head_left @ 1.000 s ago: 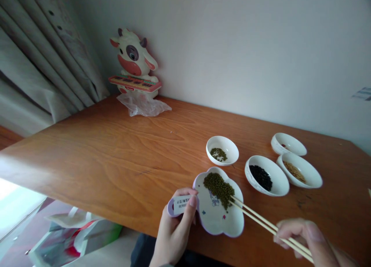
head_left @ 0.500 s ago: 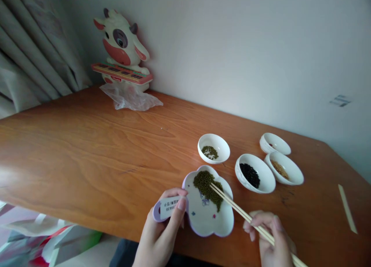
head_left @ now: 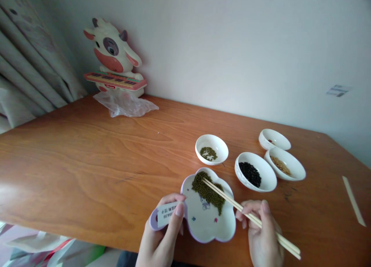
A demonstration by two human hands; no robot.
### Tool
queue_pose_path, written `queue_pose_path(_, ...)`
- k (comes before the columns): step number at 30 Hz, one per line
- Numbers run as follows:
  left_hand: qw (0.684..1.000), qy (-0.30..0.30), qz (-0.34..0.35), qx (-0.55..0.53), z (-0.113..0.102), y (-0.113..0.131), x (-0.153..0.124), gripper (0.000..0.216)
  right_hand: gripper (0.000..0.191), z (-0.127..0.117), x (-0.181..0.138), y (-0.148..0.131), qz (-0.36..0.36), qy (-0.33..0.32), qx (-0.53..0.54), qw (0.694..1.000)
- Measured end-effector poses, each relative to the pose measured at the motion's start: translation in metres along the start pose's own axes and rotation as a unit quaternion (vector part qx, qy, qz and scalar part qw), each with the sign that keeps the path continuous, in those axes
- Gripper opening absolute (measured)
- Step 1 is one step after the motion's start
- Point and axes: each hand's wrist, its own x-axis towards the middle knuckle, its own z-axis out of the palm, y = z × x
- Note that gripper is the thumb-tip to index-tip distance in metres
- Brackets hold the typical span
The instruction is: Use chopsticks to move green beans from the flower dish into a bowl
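My left hand (head_left: 165, 230) is closed around the short handle of a flower-shaped plate (head_left: 199, 228), white with a purple rim and small printed figures. A paper label (head_left: 167, 213) covers part of that handle. Green mung beans (head_left: 207, 191) lie heaped over the plate's upper half. In my right hand (head_left: 261, 228) is a pair of chopsticks (head_left: 228, 199), their tips close together on the beans near the heap's upper left; whether a bean is pinched is too small to tell. Just beyond the plate stands a white bowl (head_left: 222, 151) with a few mung beans inside.
To the right are bowls of black beans (head_left: 249, 174) and tan grains (head_left: 279, 165), and another bowl (head_left: 279, 137) with little in it. A pale strip (head_left: 354, 201) lies at far right. A cow toy with keyboard (head_left: 116, 62) and a plastic bag (head_left: 124, 104) stand at the back left.
The chopstick tips have shifted up and left over the bean heap, and my right hand has moved left and forward with them. My left hand keeps its hold; the camera view has tilted slightly.
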Motion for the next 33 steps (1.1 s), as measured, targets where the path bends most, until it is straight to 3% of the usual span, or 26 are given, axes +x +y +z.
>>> queue_pose_path(7, 0.999, -0.006, 0.004, 0.045, -0.005, 0.0, 0.001, 0.038, 0.065, 0.009, 0.002, 0.001, 0.069, 0.046, 0.027, 0.996)
queue_pose_path(13, 0.999, -0.007, -0.014, 0.045, -0.008, 0.001, 0.005, 0.042, 0.059, 0.007, 0.007, 0.007, 0.099, 0.049, 0.072, 0.991)
queue_pose_path(22, 0.998, -0.016, -0.005, 0.062, -0.01, -0.004, 0.002, 0.041, 0.053, 0.015, 0.006, -0.004, 0.097, 0.1, 0.115, 0.983)
queue_pose_path(33, 0.999, 0.009, -0.012, 0.036, -0.008, -0.005, 0.006, 0.045, 0.047, 0.015, 0.005, -0.011, 0.089, 0.116, 0.158, 0.977)
